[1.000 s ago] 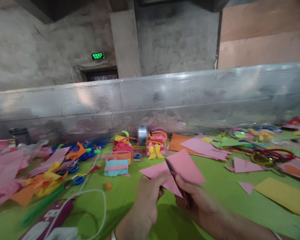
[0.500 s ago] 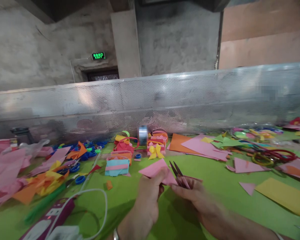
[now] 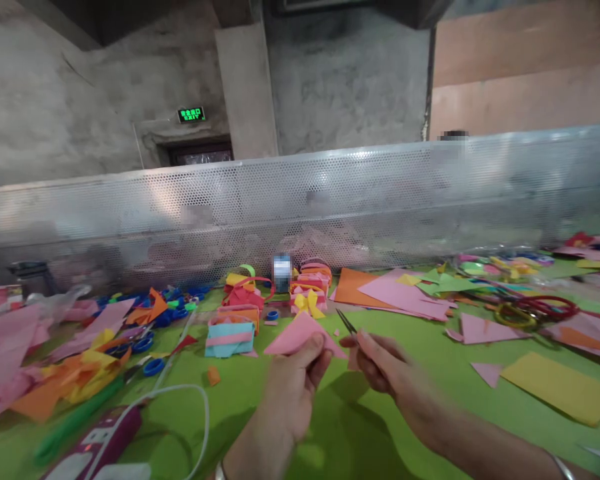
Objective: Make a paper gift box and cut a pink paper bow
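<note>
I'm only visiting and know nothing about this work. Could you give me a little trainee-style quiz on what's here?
1. Which hand holds the scissors?
2. True or false: the big yellow sheet lies at the left edge of the picture.
3. What colour is the strip across the light-blue paper? A) green B) pink C) orange

Key:
1. The right hand.
2. False; the big yellow sheet lies on the right.
3. B, a pink strip.

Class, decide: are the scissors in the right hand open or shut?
Nearly shut: the scissors in the right hand show two dark blades close together, with only a narrow gap between them.
</note>
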Motion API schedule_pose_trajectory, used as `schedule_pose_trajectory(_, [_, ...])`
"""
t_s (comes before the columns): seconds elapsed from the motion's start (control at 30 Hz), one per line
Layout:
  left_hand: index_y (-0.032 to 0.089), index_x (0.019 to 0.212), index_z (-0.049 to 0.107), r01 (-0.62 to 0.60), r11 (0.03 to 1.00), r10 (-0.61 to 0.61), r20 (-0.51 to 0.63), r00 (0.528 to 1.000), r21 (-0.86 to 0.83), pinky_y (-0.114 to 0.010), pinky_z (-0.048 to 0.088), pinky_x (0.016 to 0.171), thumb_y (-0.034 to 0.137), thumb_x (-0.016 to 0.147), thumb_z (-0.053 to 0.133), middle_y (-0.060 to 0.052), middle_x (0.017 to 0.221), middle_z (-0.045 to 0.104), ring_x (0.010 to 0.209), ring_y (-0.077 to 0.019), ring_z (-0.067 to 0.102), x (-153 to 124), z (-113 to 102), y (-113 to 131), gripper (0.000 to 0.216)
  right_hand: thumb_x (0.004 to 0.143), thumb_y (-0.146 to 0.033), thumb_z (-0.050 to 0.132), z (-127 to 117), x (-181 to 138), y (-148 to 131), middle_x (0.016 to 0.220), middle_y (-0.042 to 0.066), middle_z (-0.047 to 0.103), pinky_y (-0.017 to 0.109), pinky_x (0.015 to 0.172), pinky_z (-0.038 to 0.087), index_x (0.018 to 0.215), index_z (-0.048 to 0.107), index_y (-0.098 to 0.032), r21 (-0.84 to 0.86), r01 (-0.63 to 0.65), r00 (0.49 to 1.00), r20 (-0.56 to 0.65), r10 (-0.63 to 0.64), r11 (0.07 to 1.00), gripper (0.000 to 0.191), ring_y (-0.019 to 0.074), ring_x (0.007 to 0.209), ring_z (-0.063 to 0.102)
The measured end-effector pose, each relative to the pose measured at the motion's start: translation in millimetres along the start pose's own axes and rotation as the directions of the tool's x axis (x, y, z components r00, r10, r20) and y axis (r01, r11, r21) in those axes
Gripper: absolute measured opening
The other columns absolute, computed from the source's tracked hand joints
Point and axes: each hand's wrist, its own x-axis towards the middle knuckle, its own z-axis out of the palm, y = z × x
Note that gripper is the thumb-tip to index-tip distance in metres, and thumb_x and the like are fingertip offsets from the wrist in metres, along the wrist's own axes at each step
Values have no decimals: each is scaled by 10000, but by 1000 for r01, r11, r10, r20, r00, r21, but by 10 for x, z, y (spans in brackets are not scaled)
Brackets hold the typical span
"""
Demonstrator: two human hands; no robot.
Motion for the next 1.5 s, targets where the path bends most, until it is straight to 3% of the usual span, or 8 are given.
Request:
schedule_pose_trajectory(0.2, [117,619,627,8,998,-9,-16,1000,-67,-153,539,573,-29,733,567,-9,616,671,547,-76,621,29,-8,49,195,729,-562,559,-13,-10,-76,651,7,520,264,584,366,959,676,-175,-157,114,993,9,-114,981,465,154,645,470])
schedule_pose_trajectory(0.4, [117,662,633,72,995,-71,15,997,-63,-124,516,536,-9,741,577,-5,634,673,524,-58,611,51,-34,53,159,733,-491,554,-5,88,80,759,57,622,305,655,411,827,736,-193,-342,285,958,73,-277,895,361,215,759,522])
schedule_pose_trajectory(0.57, [120,651,629,78,997,-78,31,997,-6,-113,493,497,2,736,590,3,614,665,473,-42,578,80,-63,47,150,730,-484,556,6,93,118,892,78,638,327,727,419,760,742,-180,-346,301,951,43,-306,888,358,238,849,523])
schedule_pose_trajectory(0.87, [115,613,638,104,994,-107,80,991,42,-111,492,532,-17,739,571,-3,611,662,514,-49,593,68,-64,14,194,703,-544,567,62,22,88,851,66,618,318,702,412,777,734,-186,-239,218,976,69,-207,946,402,233,832,511])
schedule_pose_trajectory(1.07, [112,597,636,119,993,-120,95,988,19,-122,511,580,-35,755,534,-9,609,668,532,-53,602,83,-74,-8,238,690,-544,600,87,-5,52,840,52,621,294,673,404,887,739,-213,-139,198,979,83,-188,970,409,200,779,508])
schedule_pose_trajectory(1.5, [110,597,638,138,990,-139,102,985,21,-123,509,614,-33,751,538,-13,634,674,559,-51,609,89,-78,-36,233,643,-531,673,109,-58,5,928,44,655,326,815,390,905,736,-247,29,111,988,108,-113,993,391,216,897,522])
